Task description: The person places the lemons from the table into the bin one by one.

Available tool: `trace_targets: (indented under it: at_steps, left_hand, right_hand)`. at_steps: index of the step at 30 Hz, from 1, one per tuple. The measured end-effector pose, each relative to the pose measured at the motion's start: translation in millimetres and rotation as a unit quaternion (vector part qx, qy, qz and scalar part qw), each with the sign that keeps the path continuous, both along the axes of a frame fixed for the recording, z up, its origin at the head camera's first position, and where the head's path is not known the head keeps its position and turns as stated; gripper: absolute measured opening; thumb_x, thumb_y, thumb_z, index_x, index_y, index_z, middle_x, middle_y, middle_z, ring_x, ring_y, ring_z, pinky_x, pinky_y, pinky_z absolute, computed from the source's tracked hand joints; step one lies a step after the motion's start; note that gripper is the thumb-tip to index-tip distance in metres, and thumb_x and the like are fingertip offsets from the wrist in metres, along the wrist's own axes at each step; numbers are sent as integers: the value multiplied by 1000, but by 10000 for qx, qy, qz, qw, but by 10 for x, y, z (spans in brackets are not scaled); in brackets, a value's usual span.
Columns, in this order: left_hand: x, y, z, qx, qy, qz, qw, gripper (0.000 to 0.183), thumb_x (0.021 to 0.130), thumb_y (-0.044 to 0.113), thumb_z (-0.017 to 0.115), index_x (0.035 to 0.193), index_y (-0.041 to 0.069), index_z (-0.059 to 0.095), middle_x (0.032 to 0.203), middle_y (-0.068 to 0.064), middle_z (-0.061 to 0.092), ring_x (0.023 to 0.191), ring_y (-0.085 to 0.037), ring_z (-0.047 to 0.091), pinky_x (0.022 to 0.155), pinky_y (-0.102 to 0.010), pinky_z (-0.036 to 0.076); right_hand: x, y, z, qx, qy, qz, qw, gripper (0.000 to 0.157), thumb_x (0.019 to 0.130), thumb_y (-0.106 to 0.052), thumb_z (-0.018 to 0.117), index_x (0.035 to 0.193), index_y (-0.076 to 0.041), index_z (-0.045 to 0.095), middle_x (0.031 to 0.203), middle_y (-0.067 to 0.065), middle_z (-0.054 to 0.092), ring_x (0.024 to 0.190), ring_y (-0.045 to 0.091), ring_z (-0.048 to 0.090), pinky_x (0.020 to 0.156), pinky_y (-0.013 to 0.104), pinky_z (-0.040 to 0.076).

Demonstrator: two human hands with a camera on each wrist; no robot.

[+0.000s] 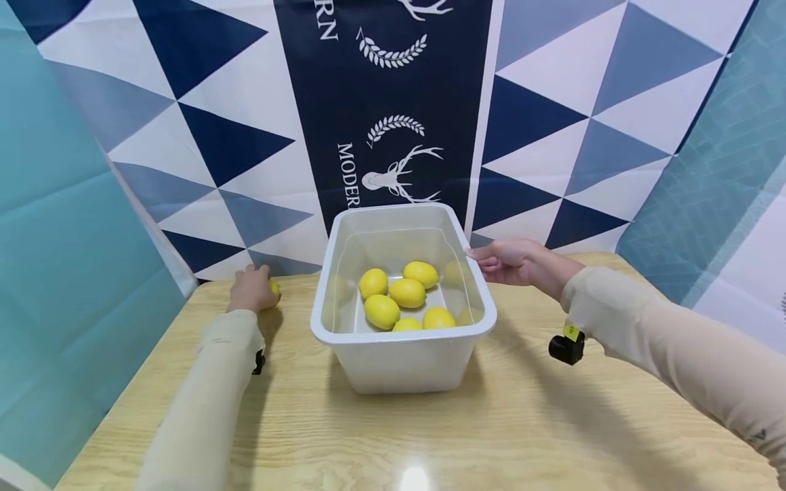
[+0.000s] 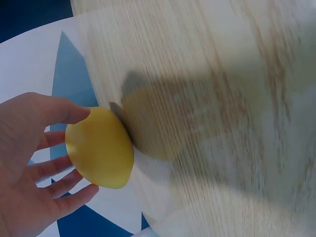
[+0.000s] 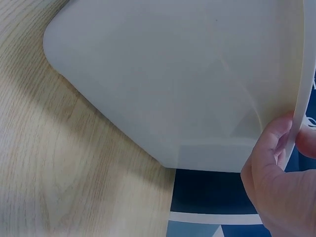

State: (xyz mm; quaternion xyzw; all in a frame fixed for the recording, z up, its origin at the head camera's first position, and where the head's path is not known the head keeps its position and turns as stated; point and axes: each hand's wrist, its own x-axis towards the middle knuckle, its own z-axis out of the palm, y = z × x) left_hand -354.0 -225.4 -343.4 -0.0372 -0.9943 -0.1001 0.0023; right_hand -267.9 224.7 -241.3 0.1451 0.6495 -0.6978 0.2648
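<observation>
At the far left of the table, my left hand (image 1: 250, 290) holds a yellow lemon (image 2: 101, 148) between thumb and curled fingers. The left wrist view shows the lemon close to the tabletop; whether it touches the wood I cannot tell. In the head view it is mostly hidden behind the hand. A white plastic bin (image 1: 402, 365) stands mid-table with several lemons (image 1: 407, 293) on its floor. My right hand (image 1: 512, 261) pinches the bin's right rim near the back corner, fingers under the lip and thumb on the other side in the right wrist view.
The wooden table (image 1: 295, 423) ends at a patterned blue-and-white backdrop (image 1: 258, 157) just behind the bin. A teal panel (image 1: 74, 259) borders the left side. A small black camera (image 1: 566, 348) hangs under the right sleeve.
</observation>
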Motion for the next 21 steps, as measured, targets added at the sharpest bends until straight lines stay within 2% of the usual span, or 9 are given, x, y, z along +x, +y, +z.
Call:
trace_targets:
  at_steps: [6, 12, 21]
  left_hand:
    - [-3, -5, 1, -45, 76, -36, 10000, 48, 84, 17, 66, 123, -5, 49, 122, -33, 47, 108, -47, 43, 80, -56, 52]
    - [-34, -38, -25, -93, 133, -184, 9997, 52, 85, 17, 67, 127, -5, 47, 124, -32, 46, 107, -46, 44, 82, -55, 51]
    - [-52, -121, -44, -147, 175, -352, 9991, 47, 87, 17, 65, 126, -5, 49, 119, -31, 48, 104, -45, 46, 84, -55, 50]
  right_hand:
    - [35, -12, 65, 297, 107, 106, 9994, 10, 98, -13, 55, 106, -7, 51, 80, -3, 67, 75, 5, 64, 76, 17, 57]
    - [57, -4, 51, 477, 88, 167, 9987, 13, 99, -13, 55, 110, -6, 51, 81, -4, 65, 76, 5, 63, 77, 17, 57]
    - [28, -18, 106, 641, 41, 188, 9978, 14, 98, -13, 56, 110, -7, 51, 81, -5, 67, 76, 4, 64, 78, 18, 58]
